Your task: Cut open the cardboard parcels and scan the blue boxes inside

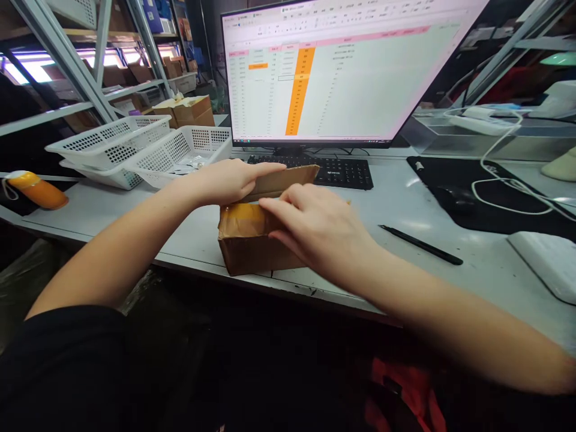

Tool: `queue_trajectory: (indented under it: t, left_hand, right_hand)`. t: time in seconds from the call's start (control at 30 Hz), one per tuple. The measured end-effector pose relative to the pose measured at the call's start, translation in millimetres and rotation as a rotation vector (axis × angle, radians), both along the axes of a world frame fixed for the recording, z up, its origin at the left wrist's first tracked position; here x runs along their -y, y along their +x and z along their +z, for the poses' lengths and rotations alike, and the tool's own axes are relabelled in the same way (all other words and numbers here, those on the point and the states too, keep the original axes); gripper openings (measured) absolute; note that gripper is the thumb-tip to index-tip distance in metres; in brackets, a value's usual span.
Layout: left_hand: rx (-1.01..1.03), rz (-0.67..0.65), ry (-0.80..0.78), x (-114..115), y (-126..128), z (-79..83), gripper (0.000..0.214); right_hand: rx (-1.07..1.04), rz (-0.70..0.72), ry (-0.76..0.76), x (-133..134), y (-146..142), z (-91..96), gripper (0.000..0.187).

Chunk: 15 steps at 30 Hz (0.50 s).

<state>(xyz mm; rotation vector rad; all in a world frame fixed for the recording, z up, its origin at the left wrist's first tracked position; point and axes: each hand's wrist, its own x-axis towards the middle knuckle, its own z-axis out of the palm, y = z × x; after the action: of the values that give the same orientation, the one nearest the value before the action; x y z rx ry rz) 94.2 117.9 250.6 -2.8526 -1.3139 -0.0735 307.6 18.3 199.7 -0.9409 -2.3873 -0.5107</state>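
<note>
A small brown cardboard box [252, 257] with shiny yellowish tape on its top sits at the front edge of the desk. Its far flap [292, 178] stands raised. My left hand [227, 182] grips this flap from the left, index finger stretched along its upper edge. Over the box's right part lies my right hand [321, 225], its fingers bent and closed on the top near the flap's base. The hand covers much of that side, so the box's inside and right end are hidden.
Behind the box stand a black keyboard [344, 174] and a large monitor [360, 90] showing a spreadsheet. White baskets [148, 159] and an orange bottle [42, 190] are on the left. A black utility knife [420, 245], a mouse [454, 200] and a white device [546, 261] lie right.
</note>
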Motion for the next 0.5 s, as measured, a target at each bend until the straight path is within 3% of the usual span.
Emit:
queue_trajectory:
  t: [0.03, 0.1, 0.2, 0.27, 0.33, 0.4, 0.47, 0.5]
  left_hand:
    - [0.062, -0.019, -0.026, -3.9, -2.1, -0.5, 0.063]
    - [0.216, -0.047, -0.11, -18.5, -10.8, -6.8, 0.063]
    - [0.395, -0.026, -0.383, -48.6, -33.7, -25.4, 0.059]
    - [0.412, 0.013, -0.524, -61.8, -49.5, -33.0, 0.054]
    - [0.384, 0.009, -0.44, -60.0, -58.1, -27.8, 0.046]
    - [0.374, -0.055, -0.144, -40.2, -55.6, -11.9, 0.037]
    - [0.356, -0.165, 0.186, -7.9, -44.1, 3.8, 0.029]
    - [0.306, -0.235, 0.29, 9.4, -37.4, 7.5, 0.028]
  right_hand:
    - [0.012, -0.005, 0.103, 12.0, -3.0, -6.9, 0.014]
    - [0.028, 0.019, 0.23, 31.9, -5.6, -29.3, 0.022]
    - [-0.04, 0.023, 0.249, 42.3, -0.2, -70.0, 0.019]
    - [-0.114, 0.019, 0.177, 37.5, 7.9, -85.3, 0.011]
    - [-0.157, 0.074, -0.022, 26.9, 17.8, -80.1, 0.021]
    - [-0.164, 0.096, -0.288, 11.9, 26.3, -55.0, 0.033]
    - [-0.135, -0.023, -0.431, -7.5, 29.4, -20.3, 0.034]
    - [-0.102, -0.128, -0.414, -18.5, 28.1, -3.5, 0.032]
